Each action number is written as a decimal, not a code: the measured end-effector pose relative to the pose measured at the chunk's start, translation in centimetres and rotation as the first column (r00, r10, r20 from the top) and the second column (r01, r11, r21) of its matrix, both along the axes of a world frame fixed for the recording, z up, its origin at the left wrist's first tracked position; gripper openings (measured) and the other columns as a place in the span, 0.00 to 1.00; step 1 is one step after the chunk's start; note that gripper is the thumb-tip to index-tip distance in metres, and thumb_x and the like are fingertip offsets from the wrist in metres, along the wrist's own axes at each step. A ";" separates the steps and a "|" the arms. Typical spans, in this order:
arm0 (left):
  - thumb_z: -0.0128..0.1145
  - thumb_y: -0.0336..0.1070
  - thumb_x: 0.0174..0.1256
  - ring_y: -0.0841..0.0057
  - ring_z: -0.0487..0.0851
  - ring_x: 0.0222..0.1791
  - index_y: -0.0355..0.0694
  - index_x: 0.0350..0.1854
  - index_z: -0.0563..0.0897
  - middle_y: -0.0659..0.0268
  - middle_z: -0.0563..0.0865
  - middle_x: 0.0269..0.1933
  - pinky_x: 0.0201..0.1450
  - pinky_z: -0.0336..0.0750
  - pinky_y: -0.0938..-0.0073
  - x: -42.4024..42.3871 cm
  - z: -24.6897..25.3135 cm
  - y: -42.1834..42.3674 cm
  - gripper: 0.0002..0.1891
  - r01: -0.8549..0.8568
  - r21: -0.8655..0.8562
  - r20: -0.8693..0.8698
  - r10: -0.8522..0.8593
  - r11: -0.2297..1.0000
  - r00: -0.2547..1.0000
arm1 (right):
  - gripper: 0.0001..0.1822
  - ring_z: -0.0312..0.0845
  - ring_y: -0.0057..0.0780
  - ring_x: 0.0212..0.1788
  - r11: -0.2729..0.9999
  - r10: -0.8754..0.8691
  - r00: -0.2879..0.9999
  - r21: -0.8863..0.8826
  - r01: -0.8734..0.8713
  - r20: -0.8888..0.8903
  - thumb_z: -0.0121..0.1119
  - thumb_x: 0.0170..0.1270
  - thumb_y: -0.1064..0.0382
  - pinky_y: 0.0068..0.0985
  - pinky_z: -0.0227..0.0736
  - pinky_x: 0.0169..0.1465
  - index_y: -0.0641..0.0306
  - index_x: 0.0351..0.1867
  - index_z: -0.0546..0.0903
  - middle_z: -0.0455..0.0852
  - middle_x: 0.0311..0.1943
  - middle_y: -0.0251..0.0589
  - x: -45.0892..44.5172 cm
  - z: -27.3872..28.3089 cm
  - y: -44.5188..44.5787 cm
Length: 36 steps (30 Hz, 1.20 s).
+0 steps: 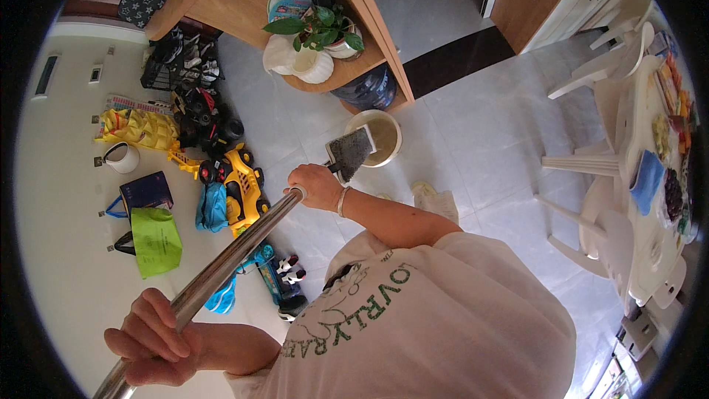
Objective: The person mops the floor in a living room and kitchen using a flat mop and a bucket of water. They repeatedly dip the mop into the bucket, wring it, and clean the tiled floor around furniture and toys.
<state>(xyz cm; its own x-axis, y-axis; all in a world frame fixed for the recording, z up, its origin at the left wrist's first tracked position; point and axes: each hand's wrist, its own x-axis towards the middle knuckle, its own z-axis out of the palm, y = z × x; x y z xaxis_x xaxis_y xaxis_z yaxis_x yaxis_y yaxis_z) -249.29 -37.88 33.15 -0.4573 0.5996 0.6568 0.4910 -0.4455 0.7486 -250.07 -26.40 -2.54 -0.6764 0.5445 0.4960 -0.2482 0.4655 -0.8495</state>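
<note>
A flat mop with a shiny metal pole (238, 260) runs diagonally from the lower left to the middle. My left hand (158, 338) curls around the upper pole. Farther down, my right hand (316, 185) grips the pole at its lower end, close to the head. The grey mop head (352, 155) is tilted, with a pale edge overlapping the near-left rim of a round cream bucket (389, 160). Whether head and rim touch, I cannot tell. Murky liquid seems to be in the bucket. Below it, a slippered foot (424, 188) shows on the tiles.
Behind the bucket, a wooden shelf unit (382, 75) holds a potted plant (327, 27) and a large water bottle (368, 88). Toy vehicles, including a yellow truck (243, 183), line the left wall. White chairs (598, 227) and a laden table (637, 282) stand right.
</note>
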 end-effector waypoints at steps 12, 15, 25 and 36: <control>0.53 0.60 0.67 0.88 0.66 0.13 0.50 0.23 0.61 0.77 0.66 0.10 0.37 0.68 0.74 0.3 -1.4 0.4 0.24 -0.063 0.015 -0.051 0.064 0.998 0.997 | 0.13 0.77 0.41 0.29 0.993 0.073 0.975 0.104 -0.052 -0.208 0.70 0.44 0.60 0.35 0.70 0.32 0.55 0.29 0.77 0.79 0.26 0.38 1.6 6.6 -0.2; 0.52 0.61 0.67 0.81 0.69 0.17 0.49 0.24 0.63 0.75 0.68 0.11 0.43 0.70 0.62 0.0 -6.4 3.1 0.23 -0.148 -0.051 -0.127 0.140 0.988 0.982 | 0.17 0.77 0.39 0.30 0.989 0.039 0.914 0.149 0.023 -0.403 0.70 0.38 0.61 0.35 0.69 0.31 0.54 0.33 0.78 0.78 0.26 0.36 2.4 13.7 -0.3; 0.54 0.57 0.67 0.88 0.66 0.10 0.48 0.23 0.61 0.78 0.66 0.10 0.23 0.64 0.81 2.0 -3.3 2.1 0.23 0.102 -0.053 -0.063 -0.105 0.993 0.992 | 0.11 0.80 0.42 0.34 0.983 0.175 0.983 0.066 -0.172 -0.054 0.68 0.43 0.62 0.38 0.72 0.36 0.52 0.30 0.80 0.82 0.28 0.38 3.0 10.3 0.0; 0.57 0.56 0.66 0.89 0.69 0.11 0.49 0.22 0.63 0.78 0.67 0.09 0.28 0.67 0.83 2.8 -1.3 0.4 0.23 0.073 -0.033 -0.048 -0.074 0.997 0.996 | 0.12 0.77 0.44 0.37 0.996 0.084 0.996 -0.026 -0.083 0.020 0.66 0.47 0.62 0.40 0.72 0.42 0.53 0.34 0.79 0.80 0.31 0.39 1.9 0.8 0.8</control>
<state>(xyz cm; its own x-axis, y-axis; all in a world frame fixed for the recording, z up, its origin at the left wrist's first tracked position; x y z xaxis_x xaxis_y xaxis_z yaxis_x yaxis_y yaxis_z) -246.51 -37.52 31.84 -0.3792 0.6509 0.6577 0.4940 -0.4586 0.7387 -248.19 -25.56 -1.72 -0.7303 0.4978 0.4678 -0.2673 0.4219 -0.8663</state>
